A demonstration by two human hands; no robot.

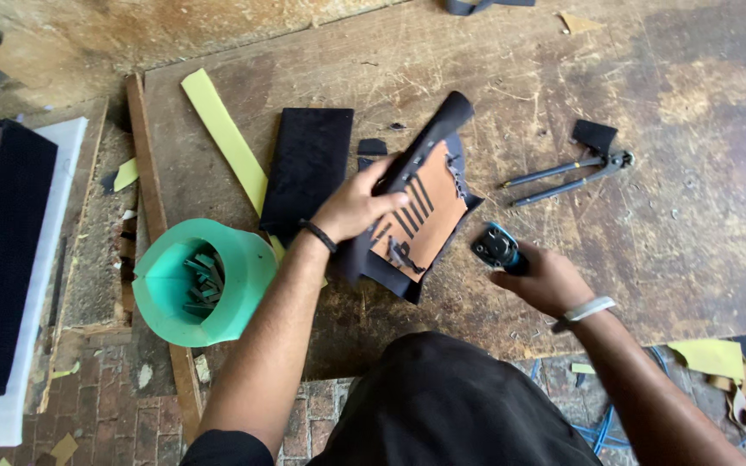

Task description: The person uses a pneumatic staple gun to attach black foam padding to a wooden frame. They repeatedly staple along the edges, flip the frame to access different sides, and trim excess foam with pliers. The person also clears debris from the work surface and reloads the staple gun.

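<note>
My left hand (357,204) grips a dark leather piece (429,207) with a tan inner face and several dark slot marks, lifted and tilted above the worn wooden board (649,216). My right hand (546,278) holds a blue and black hand tool (496,247), its round head pointing toward the leather piece's lower right edge. A black band sits on my left wrist and a white band on my right wrist.
A black rectangular sheet (308,164) and a yellow strip (224,135) lie on the board to the left. A green tub (209,285) with small dark offcuts stands at the left edge. Pliers-like punch (576,173) lies to the right. A dark block on white foam (2,259) sits far left.
</note>
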